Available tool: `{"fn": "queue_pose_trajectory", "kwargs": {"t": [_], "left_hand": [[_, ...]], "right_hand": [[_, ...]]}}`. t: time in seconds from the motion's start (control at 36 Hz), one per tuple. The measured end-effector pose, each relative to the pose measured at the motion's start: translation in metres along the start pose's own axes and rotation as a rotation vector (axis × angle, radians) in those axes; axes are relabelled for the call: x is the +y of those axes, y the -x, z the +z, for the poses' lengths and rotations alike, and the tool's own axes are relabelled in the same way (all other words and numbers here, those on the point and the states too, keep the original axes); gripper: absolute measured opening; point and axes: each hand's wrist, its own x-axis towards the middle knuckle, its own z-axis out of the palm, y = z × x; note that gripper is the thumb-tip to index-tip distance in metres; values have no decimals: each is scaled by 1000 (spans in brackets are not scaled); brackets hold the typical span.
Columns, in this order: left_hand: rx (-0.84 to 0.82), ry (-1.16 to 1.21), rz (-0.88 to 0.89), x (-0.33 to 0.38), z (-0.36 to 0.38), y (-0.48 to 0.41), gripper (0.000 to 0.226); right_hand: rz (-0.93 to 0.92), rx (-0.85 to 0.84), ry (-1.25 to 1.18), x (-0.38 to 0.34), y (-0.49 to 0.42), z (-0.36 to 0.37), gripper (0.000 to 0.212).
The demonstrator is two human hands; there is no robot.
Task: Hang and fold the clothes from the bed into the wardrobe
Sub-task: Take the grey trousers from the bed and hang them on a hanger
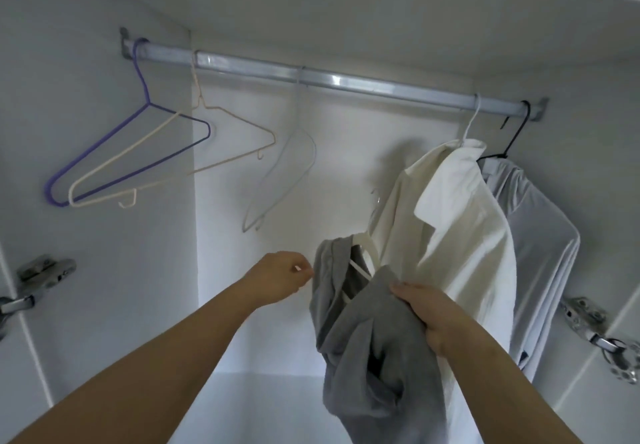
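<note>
I am looking up into the white wardrobe at its metal rail [332, 80]. A grey garment [367, 350] hangs crumpled in front of me with a white hanger [363, 263] showing inside its neck opening. My right hand [429, 312] grips the grey fabric from the right. My left hand [280, 277] is closed at the garment's left edge, pinching it or the hanger's tip; which one I cannot tell. On the rail's right end hang a cream collared shirt [457, 235] and a pale grey shirt [540, 235].
Empty hangers hang on the rail's left part: a purple one [114, 152], a cream one [180, 156] and a pale grey one [291, 173]. Door hinges [41, 277] sit on both side walls. The wardrobe's back panel [242, 305] and a shelf lie below.
</note>
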Motion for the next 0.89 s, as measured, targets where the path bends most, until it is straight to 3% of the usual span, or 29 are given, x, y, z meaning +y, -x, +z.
{"fn": "queue_pose_trajectory", "kwargs": {"t": [0.33, 0.5, 0.58, 0.89], "left_hand": [[99, 498, 30, 62, -29, -26, 10], [75, 536, 27, 73, -35, -32, 17], [69, 536, 27, 75, -35, -34, 15], [48, 582, -20, 70, -32, -34, 29]], "right_hand": [[-235, 41, -273, -99, 10, -24, 24], [-373, 31, -414, -132, 1, -22, 19], [-437, 64, -372, -150, -14, -25, 18], [-295, 41, -240, -153, -73, -20, 24]]}}
